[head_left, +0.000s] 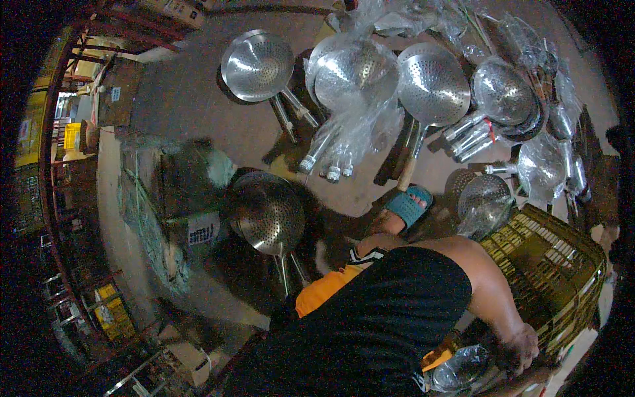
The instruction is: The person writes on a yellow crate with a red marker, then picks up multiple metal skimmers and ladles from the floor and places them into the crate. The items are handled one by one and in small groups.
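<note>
At the lower right, my right hand [520,349] hangs beside a yellow-green plastic crate [539,264], its fingers curled downward. Shadow hides what they hold, if anything. A clear plastic-wrapped item [461,368] lies close to that hand. My left hand does not show. My black-clothed body fills the bottom middle, with a foot in a blue sandal [408,206] beyond it. Left of the foot rests a perforated metal strainer [270,215] with two handle rods. More round strainers lie across the floor: a bare one [258,65], a plastic-wrapped one [354,73] and a wooden-handled one [433,85].
At the far right are more wrapped strainers [503,92], with a smaller one [486,198] beside the crate. A green-wrapped bundle [155,218] and a labelled box [198,228] stand on the left. Metal shelving [46,152] with yellow bins runs along the left edge.
</note>
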Demonstrator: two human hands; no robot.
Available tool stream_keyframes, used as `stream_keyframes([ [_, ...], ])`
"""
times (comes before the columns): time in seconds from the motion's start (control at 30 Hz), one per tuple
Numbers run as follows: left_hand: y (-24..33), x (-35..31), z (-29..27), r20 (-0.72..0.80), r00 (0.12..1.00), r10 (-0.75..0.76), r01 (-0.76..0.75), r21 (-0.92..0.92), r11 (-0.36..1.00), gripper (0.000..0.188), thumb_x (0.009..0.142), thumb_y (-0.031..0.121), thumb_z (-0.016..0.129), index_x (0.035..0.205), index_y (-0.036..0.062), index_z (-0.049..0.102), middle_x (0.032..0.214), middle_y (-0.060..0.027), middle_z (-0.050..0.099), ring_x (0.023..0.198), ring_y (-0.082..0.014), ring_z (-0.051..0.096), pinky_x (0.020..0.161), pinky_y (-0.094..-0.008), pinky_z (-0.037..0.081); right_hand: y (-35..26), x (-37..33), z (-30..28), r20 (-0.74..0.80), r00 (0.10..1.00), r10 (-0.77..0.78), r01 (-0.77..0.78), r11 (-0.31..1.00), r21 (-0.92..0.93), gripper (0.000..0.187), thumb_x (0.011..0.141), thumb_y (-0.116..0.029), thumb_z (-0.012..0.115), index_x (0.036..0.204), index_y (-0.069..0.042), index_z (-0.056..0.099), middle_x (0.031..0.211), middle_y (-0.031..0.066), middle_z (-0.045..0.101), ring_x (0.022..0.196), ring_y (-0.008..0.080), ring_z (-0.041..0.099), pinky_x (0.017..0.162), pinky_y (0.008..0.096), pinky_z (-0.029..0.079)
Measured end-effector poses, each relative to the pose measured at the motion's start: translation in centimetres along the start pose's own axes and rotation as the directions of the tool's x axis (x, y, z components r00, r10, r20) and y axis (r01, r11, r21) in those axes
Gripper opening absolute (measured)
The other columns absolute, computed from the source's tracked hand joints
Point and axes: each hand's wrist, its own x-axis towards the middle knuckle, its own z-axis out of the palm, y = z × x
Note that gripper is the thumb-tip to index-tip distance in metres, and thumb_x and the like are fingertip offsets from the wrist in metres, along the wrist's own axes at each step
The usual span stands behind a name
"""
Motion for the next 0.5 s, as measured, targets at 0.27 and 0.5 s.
stream_keyframes([
  [0.27, -0.3, 0.1, 1.3, -0.055, 0.998, 0.028, -0.027, 0.027, 0.999, 0.025, 0.091, 0.042, 0.050, 0.103, 0.0244, 0.064, 0.106, 0.0011, 0.067, 0.104, -0.0218, 0.063, 0.083, -0.0399, 0.051, 0.5, 0.1, -0.1, 0.013, 0.998, 0.056, -0.057, 0.998, 0.037, 0.017, 0.090, -0.026, 0.057, 0.092, -0.009, 0.055, 0.078, 0.0041, 0.049, 0.066, 0.0182, 0.045, 0.059, 0.0323, 0.040],
  [0.5, -0.4, 0.8, 1.2, -0.042, 0.997, 0.061, -0.058, 0.071, 0.996, 0.023, 0.092, 0.038, 0.050, 0.102, 0.0214, 0.062, 0.103, -0.0013, 0.066, 0.101, -0.0216, 0.063, 0.085, -0.0361, 0.049, 1.5, 0.0, -0.7, 0.014, 0.994, 0.106, -0.106, 0.993, 0.043, 0.015, 0.089, -0.026, 0.057, 0.089, -0.011, 0.055, 0.075, 0.0022, 0.047, 0.065, 0.0166, 0.044, 0.058, 0.0307, 0.039],
])
